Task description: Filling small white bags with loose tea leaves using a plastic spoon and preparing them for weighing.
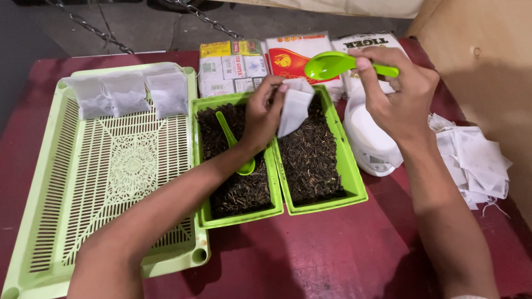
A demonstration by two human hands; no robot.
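The forearms lay nearest, over the red tabletop [310,254]; the left hand [260,119] had its fingers pinched on a small white filter bag [295,108] above the right-hand green tray of loose tea [313,155]; the right hand [396,91] gripped a green spoon [332,65] by its handle; the bag appeared light, limp and tearable, best held by its open rim.
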